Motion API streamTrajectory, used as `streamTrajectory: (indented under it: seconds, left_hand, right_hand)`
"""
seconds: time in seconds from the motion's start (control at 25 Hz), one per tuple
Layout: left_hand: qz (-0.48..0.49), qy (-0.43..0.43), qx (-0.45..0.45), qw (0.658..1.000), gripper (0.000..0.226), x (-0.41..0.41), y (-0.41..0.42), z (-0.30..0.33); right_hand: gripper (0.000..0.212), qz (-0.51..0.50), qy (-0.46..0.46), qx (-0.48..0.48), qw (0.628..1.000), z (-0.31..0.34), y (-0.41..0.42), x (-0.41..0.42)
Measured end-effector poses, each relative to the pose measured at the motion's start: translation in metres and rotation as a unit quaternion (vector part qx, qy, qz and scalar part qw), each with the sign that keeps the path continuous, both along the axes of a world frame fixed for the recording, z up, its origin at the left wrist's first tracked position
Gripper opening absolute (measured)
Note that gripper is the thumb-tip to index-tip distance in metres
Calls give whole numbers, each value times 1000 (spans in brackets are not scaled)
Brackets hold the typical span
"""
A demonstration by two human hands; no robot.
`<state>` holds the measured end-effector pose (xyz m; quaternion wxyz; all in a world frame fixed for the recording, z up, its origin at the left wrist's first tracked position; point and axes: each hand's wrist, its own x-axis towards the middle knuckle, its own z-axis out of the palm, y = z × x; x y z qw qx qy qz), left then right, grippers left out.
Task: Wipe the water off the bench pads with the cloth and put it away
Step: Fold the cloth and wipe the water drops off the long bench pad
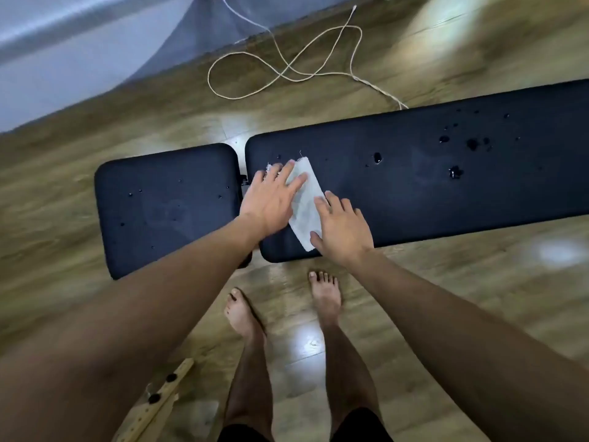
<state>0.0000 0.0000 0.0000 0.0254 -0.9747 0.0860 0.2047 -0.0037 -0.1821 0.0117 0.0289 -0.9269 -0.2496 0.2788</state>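
A white cloth (304, 202) is lying flat on the long bench pad (430, 173), near that pad's 9 o'clock end and running aslant from 12 o'clock toward 6 o'clock. The left hand (271, 199) is pressing on the cloth's 10 o'clock edge with fingers straight and spread, the fingertips (301, 178) resting on the fabric. The right hand (342, 231) is lying at the cloth's 4 o'clock side, fingers extended and slightly apart, the thumb touching the cloth's lower corner; neither hand is curling round the fabric. Both forearms are reaching forward from 6 o'clock, converging on the cloth. Water drops (455, 172) are sitting on the long pad toward 3 o'clock, well apart from the cloth, with one drop (377, 157) nearer. The short bench pad (165, 208) is lying at 9 o'clock of the long one, separated by a narrow gap, and is carrying small droplets (130, 194). Two bare feet (323, 291) are standing on the wooden floor (446, 282) at 6 o'clock of the bench. A pale cord (287, 65) is looping on the floor at 12 o'clock, and a perforated wooden strip (159, 403) is lying at 7 o'clock.
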Motion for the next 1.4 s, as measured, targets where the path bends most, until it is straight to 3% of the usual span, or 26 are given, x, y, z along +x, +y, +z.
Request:
streamTrajectory:
  seconds: [0.16, 0.52, 0.64, 1.0, 1.24, 1.4]
  left_hand:
    - [-126, 21, -10, 992, 76, 38, 4, -24]
    - [-190, 41, -25, 981, 44, 40, 11, -45]
    - [-165, 31, -40, 985, 44, 34, 15, -40]
    - [-3, 8, -81, 997, 47, -16, 106, -11]
    - [45, 8, -77, 996, 48, -45, 152, -6]
    - [53, -14, -117, 992, 61, -37, 134, -6]
  right_hand:
    - [61, -26, -19, 21, 999, -21, 9, -5]
    - [38, -105, -30, 17, 994, -33, 30, -13]
    - [33, -99, -39, 14, 994, -31, 36, -14]
    - [32, -85, -39, 133, 987, -8, 117, -39]
    - [31, -62, -33, 172, 983, -7, 162, -49]
    - [28, -100, -51, 159, 981, -8, 147, -45]
